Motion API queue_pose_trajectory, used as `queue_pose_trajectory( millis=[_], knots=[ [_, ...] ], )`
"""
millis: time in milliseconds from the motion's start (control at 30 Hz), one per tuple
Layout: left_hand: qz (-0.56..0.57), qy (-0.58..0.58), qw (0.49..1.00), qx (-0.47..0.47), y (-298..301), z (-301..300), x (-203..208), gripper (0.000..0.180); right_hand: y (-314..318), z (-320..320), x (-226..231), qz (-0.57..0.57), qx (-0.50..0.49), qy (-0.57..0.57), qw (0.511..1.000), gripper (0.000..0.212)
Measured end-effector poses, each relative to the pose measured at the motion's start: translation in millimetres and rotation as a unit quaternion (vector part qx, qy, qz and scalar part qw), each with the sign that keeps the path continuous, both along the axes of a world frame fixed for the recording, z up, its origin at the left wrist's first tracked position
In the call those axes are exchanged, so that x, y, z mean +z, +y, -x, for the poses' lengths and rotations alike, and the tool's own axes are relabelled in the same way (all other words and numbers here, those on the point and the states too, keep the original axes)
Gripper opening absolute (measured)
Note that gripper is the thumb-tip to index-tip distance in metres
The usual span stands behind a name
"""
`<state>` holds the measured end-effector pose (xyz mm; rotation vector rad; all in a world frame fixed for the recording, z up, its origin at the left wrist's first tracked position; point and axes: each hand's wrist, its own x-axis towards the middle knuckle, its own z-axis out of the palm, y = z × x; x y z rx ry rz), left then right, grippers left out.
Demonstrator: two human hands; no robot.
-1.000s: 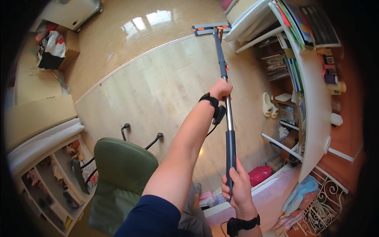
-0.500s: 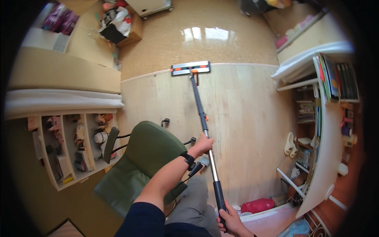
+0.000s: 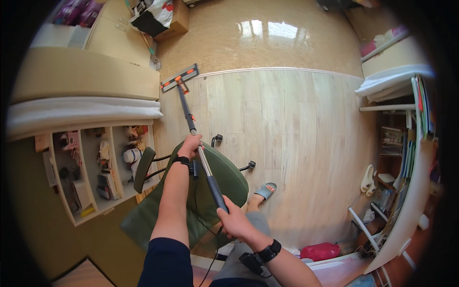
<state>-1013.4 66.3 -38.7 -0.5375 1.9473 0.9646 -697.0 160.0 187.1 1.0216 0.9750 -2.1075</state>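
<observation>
I hold a long flat mop by its pole [image 3: 191,122]. My left hand [image 3: 190,145] grips the pole about halfway up, above a green office chair [image 3: 217,184]. My right hand [image 3: 236,222] grips the dark lower end of the handle, close to my body. The grey mop head with orange marks [image 3: 179,77] lies flat on the pale wood floor [image 3: 287,143] at the far left, next to a beige cabinet [image 3: 86,86]. Both wrists wear black bands.
An open shelf unit with small items [image 3: 103,165] stands on the left. A cardboard box with bags [image 3: 160,16] sits on the glossy tan floor beyond. Bookshelves [image 3: 411,138], slippers [image 3: 368,179] and a red object [image 3: 318,251] are on the right. My foot in a grey sandal [image 3: 263,192] is by the chair.
The mop head has swept from the right side near the bookshelves leftward across the wood floor to the cabinet. My view has turned left, and my left hand is now over the chair.
</observation>
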Motion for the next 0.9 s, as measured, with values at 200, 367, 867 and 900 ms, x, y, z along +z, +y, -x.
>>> queue_pose_trajectory(
  millis=[200, 367, 867, 900],
  knots=[
    [-0.047, -0.020, 0.999, -0.008, 33.9, -14.8, -18.6, 0.021, 32.2, -31.6, -27.1, -0.191, -0.009, 0.027, 0.981, 0.055],
    [-0.081, -0.099, 0.992, -0.020, 91.4, -162.4, -25.1, 0.021, 84.7, -164.8, 29.2, -0.148, -0.056, -0.089, 0.983, 0.052],
    [-0.108, -0.102, 0.887, -0.438, 250.6, -425.9, 49.9, 0.041, -6.4, -299.0, 169.5, -0.059, -0.365, -0.273, 0.888, 0.050],
    [-0.121, -0.098, 0.906, -0.393, 269.9, -403.3, 41.7, 0.035, 9.9, -277.2, 153.7, -0.053, -0.357, -0.245, 0.900, 0.055]
  ],
)
